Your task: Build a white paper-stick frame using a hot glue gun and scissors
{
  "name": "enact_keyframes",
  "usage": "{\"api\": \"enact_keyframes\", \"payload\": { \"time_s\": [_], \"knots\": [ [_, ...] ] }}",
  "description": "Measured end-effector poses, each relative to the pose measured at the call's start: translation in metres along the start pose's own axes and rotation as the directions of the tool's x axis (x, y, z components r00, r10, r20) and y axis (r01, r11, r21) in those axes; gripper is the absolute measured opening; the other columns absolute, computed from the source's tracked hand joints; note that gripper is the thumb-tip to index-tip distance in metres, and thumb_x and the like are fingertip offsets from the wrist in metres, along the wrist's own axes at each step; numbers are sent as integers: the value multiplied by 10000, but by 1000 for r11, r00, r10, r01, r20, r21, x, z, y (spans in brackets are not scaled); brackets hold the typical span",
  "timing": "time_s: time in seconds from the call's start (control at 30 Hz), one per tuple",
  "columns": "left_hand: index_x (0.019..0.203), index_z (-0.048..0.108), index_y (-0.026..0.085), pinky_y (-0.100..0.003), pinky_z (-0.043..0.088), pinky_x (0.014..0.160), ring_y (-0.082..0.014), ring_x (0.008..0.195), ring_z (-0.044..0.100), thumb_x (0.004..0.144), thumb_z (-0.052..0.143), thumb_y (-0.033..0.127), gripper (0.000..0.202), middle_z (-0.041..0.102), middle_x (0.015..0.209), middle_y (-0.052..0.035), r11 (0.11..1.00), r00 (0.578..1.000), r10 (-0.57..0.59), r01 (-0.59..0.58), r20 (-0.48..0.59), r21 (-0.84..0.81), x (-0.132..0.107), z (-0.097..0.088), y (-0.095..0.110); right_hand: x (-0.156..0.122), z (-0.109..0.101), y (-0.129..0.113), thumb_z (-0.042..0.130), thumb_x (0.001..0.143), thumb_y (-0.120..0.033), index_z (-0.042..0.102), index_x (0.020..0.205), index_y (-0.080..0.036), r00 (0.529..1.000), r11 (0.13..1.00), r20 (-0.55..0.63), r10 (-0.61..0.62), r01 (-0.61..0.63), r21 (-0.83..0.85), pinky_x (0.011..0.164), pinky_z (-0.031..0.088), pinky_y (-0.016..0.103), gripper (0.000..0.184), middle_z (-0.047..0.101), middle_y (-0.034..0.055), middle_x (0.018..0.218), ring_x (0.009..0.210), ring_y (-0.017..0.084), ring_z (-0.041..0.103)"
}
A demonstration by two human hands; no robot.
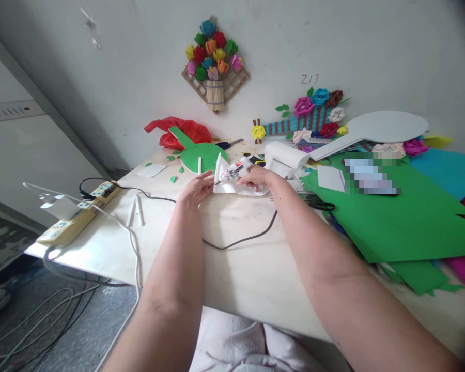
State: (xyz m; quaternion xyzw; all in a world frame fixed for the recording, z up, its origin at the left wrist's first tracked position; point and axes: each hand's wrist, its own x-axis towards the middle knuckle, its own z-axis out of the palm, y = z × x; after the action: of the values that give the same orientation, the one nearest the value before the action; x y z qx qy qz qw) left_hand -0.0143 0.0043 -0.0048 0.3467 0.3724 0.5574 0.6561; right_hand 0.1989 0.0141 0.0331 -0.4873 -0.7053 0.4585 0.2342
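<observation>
My left hand [199, 188] is at the left edge of a folded piece of white paper [232, 187], its fingers closed on the edge. My right hand [259, 178] is wrapped round a white glue gun [245, 164] with printed labels, held over the paper. A black cord [240, 244] loops across the table toward my right arm. Just behind the hands lies a green paddle-shaped cutout [203, 156], with a white strip [200, 165] on it. The glue gun's tip is too small to make out.
At left, a yellow power strip [77, 214] carries a white charger [58, 207] near the table edge. White sticks [139, 211] lie nearby. On the right are green sheets [403, 222], scissors [320, 202], a phone [372, 176] and a white paddle shape [387, 126]. A red bag [184, 132] sits behind.
</observation>
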Motion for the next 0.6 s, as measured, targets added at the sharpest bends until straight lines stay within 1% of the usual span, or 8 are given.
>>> {"api": "enact_keyframes", "payload": {
  "time_s": [0.13, 0.23, 0.43, 0.6],
  "knots": [
    [1289, 340, 31, -224, 523, 709, -161, 820, 658, 677, 440, -132, 642, 665, 901, -136, 1000, 1000, 1, -1, 6, 2, -1, 1, 0, -1, 0, -2, 640, 658, -145, 485, 629, -152, 1000, 1000, 15, 15, -15, -4, 283, 284, 178, 158, 406, -72, 388, 292, 53, 326],
    [1290, 346, 40, -210, 523, 691, -156, 805, 660, 682, 443, -125, 637, 667, 910, -134, 1000, 1000, -4, 4, -2, 2, -1, 2, 0, -2, -1, -3, 667, 643, -154, 484, 624, -149, 999, 999, 21, 30, -30, -15, 294, 294, 175, 184, 411, -67, 385, 296, 49, 331],
    [1287, 369, 54, -200, 525, 675, -152, 785, 662, 676, 477, -113, 642, 667, 936, -135, 1000, 1000, -13, 13, -7, -9, -1, 2, 1, -5, 0, -6, 712, 614, -178, 485, 621, -148, 999, 999, 12, 41, -40, -21, 307, 304, 169, 229, 409, -66, 381, 307, 46, 335],
    [1288, 369, 47, -184, 517, 657, -135, 735, 660, 683, 468, -120, 635, 667, 897, -122, 1000, 999, -20, 20, -29, -5, -1, 4, 1, -8, 0, -7, 684, 640, -168, 484, 624, -150, 999, 999, -20, 25, -25, -23, 306, 297, 169, 201, 402, -68, 385, 306, 44, 331]
  ]
}}
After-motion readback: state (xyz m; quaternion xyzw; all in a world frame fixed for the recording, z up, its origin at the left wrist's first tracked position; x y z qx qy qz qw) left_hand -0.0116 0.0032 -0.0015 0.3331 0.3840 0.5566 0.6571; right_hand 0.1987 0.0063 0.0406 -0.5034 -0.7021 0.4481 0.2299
